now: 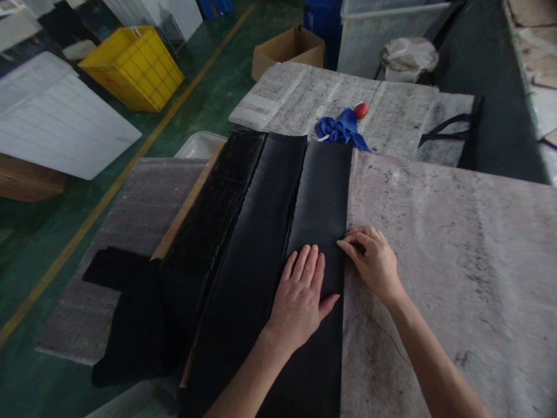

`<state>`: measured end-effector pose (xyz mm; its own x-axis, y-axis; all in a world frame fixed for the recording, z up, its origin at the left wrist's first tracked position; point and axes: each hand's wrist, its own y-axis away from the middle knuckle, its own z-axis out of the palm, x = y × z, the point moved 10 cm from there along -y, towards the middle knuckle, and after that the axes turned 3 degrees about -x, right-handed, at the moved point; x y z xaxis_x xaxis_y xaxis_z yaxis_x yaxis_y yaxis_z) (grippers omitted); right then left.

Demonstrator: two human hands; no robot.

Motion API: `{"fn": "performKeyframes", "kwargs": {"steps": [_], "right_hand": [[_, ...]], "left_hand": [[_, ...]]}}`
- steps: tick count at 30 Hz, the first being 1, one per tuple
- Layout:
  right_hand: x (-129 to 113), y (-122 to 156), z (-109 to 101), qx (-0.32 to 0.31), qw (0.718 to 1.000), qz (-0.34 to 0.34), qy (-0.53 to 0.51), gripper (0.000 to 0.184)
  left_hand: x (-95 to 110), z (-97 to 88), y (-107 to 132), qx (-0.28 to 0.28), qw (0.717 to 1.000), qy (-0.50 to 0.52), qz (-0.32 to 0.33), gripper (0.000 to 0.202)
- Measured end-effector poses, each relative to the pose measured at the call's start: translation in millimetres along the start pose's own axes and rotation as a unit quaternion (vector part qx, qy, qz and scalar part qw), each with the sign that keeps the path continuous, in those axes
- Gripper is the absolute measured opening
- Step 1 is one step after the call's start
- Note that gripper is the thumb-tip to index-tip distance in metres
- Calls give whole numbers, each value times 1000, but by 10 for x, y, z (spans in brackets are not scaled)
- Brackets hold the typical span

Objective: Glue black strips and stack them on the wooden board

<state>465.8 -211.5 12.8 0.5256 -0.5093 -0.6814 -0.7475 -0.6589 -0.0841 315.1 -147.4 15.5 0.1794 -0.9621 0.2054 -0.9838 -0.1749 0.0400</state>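
I am resting the left hand (299, 297), thumb spread, on a long, smooth black strip (324, 197); the right hand (375, 261) is pinching its right edge.

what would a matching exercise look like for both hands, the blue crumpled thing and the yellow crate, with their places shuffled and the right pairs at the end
Things:
1. left hand
2. right hand
3. blue crumpled thing
4. yellow crate

Places:
A. next to the small red object
B. fingertips at the rightmost black sheet's right edge
C. upper left of the picture
D. flat on that sheet, palm down

Pairs: 1-D, 2-B, 3-A, 4-C
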Motion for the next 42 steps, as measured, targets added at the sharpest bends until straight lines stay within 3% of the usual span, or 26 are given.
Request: {"fn": "performKeyframes", "kwargs": {"steps": [42], "right_hand": [[-7, 3, 7, -4, 1000, -16, -5, 26]], "left_hand": [[24, -8, 65, 5, 1000, 9, 12, 70]]}}
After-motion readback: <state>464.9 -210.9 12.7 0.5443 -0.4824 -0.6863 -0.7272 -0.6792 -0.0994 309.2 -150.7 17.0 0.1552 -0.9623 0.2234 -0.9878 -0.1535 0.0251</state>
